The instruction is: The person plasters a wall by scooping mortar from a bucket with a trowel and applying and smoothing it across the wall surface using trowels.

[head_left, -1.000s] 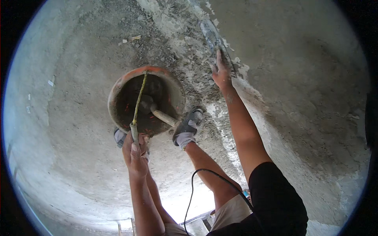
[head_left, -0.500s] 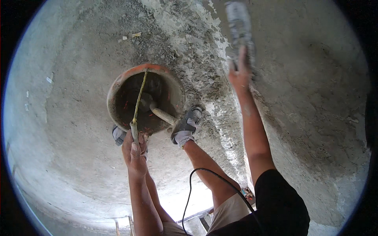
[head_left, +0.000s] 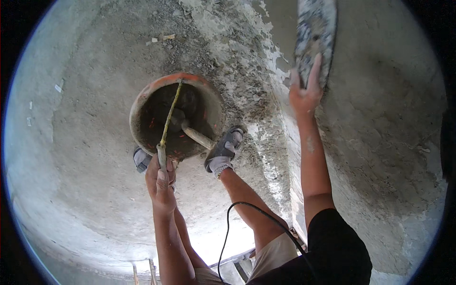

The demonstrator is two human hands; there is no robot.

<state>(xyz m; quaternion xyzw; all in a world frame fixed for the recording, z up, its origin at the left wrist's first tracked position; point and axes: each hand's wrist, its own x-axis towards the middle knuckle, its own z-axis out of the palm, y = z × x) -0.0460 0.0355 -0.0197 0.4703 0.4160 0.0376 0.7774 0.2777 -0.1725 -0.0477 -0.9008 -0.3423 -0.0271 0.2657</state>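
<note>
My left hand (head_left: 160,183) grips the pale tube on the yellowish, rope-like handle (head_left: 171,111) stretched across a round bucket (head_left: 140,102), cement-crusted and orange at the rim. A tool with a pale wooden handle (head_left: 198,138) leans in the bucket, its head lying inside on dark grey residue. My right hand (head_left: 305,90) holds a long, mortar-smeared float (head_left: 315,35) at the grey plastered surface (head_left: 375,95) on the right, fingertips along its near end; the far end runs out of the top of the picture.
My sandaled, socked feet (head_left: 224,149) flank the bucket on the concrete floor (head_left: 80,142). A rough strip of crumbled mortar (head_left: 237,71) runs along the right edge of the floor. Small pale scraps (head_left: 167,37) lie around. A black cable (head_left: 256,207) loops beside my right leg.
My right hand and the float have moved right and upward across the plastered surface. My left hand stays on the bucket handle, which has barely shifted.
</note>
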